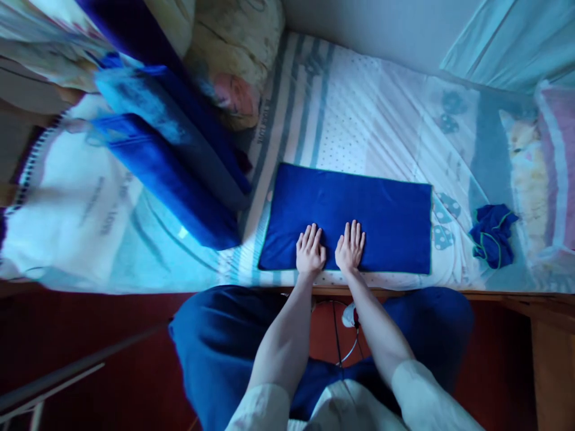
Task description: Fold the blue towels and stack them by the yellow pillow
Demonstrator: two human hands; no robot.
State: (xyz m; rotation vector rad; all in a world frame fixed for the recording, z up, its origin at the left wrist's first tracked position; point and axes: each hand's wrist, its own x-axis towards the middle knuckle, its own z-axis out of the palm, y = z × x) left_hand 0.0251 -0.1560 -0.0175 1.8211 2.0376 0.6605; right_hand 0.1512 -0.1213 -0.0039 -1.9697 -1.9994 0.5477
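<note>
A blue cloth [386, 215] with a thin green edge is spread out as a rectangle on the bed, near its front edge. My left hand [309, 251] lies flat on the cloth's near half, left of its middle, fingers stretched out and pointing away from me. Just to the right, my right hand [351, 247] rests on the same cloth, palm down with the fingers extended. Neither hand grips anything. Off to the right, a crumpled blue cloth [493, 236] with green edging sits by itself on the sheet.
The bed sheet [359, 120] is patterned with stripes and dots. On the left stand tall blue fabric pieces [171, 179], with a pale bundle [233, 42] behind them. At the right lie a cat-patterned item [527, 173] and a pink pillow [559, 161]. A white cable [353, 353] hangs below.
</note>
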